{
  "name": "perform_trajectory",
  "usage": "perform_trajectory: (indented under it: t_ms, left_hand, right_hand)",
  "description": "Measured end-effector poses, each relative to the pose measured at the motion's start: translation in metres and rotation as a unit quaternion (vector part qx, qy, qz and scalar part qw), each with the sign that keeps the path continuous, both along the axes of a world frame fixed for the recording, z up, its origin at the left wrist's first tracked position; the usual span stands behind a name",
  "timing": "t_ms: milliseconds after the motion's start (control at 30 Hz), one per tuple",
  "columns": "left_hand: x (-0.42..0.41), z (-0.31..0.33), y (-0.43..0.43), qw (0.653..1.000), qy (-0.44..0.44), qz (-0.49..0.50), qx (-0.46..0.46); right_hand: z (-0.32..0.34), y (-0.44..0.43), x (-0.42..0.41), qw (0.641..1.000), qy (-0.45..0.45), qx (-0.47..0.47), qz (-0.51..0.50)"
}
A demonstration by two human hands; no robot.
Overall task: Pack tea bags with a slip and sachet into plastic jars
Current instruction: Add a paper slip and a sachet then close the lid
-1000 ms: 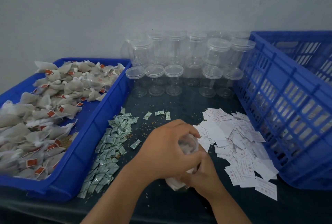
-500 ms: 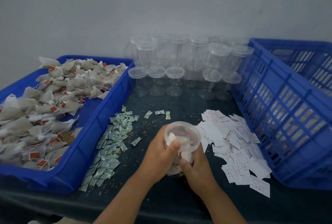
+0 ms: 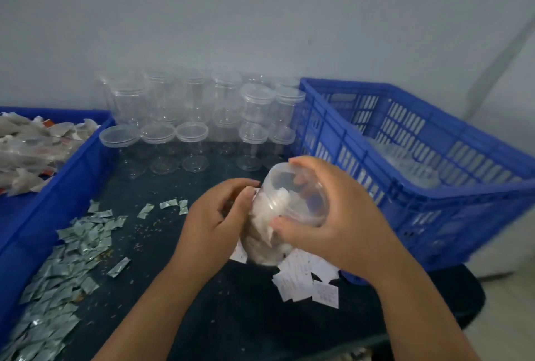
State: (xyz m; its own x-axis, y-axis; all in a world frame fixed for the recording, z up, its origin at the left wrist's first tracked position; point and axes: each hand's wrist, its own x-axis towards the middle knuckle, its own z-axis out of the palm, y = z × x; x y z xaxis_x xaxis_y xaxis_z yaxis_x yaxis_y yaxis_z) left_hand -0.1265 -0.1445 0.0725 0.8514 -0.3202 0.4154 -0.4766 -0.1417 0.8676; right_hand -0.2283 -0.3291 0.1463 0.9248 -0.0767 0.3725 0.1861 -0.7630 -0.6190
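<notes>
Both hands hold one filled plastic jar [image 3: 266, 233] tilted above the desk [image 3: 246, 317]: the left hand [image 3: 214, 224] curls its fingers [image 3: 246, 197] round the body to steady it, while the right hand [image 3: 341, 216] grips the lid [image 3: 301, 201] at the raised end, probably to tighten it. Sachets [image 3: 81, 242] lie to the left, slips [image 3: 307, 279] beneath the jar, empty jars [image 3: 191, 134] behind; the blue crate [image 3: 419, 191] just right looks the likely destination, with only its near wall to clear.

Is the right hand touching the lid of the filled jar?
Touching. The head view shows the right hand with thumb and fingers curled round the rim of the lid of the jar, with no gap.
</notes>
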Motion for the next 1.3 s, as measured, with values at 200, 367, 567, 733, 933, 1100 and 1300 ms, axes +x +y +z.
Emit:
perform_trajectory:
  t_ms: [200, 367, 567, 733, 933, 1100, 1300]
  left_hand:
    - [0.031, -0.018, -0.08, 0.992, -0.014, -0.073, 0.104]
    - [0.035, -0.072, -0.117, 0.987, -0.041, -0.1, 0.121]
    - [0.051, -0.095, -0.116, 0.986, -0.056, -0.076, 0.135]
    - [0.053, -0.093, -0.114, 0.989, -0.036, -0.062, 0.129]
    - [0.049, -0.089, -0.111, 0.989, -0.043, -0.07, 0.125]
    - [0.051, -0.089, -0.11, 0.988, -0.046, -0.065, 0.133]
    - [0.049, -0.09, -0.11, 0.985, -0.057, -0.073, 0.144]
  right_hand:
    - [0.078, -0.079, -0.007, 0.976, -0.139, -0.024, -0.166]
    - [0.121, -0.176, 0.017, 0.952, -0.019, -0.058, -0.301]
    - [0.106, -0.264, 0.058, 0.807, 0.369, -0.315, -0.337]
    - [0.084, -0.293, 0.077, 0.735, 0.455, -0.341, -0.369]
    - [0.056, -0.317, 0.084, 0.699, 0.535, -0.299, -0.368]
    - [0.02, -0.331, 0.088, 0.694, 0.592, -0.233, -0.338]
    - [0.039, -0.316, 0.098, 0.762, 0.486, -0.298, -0.307]
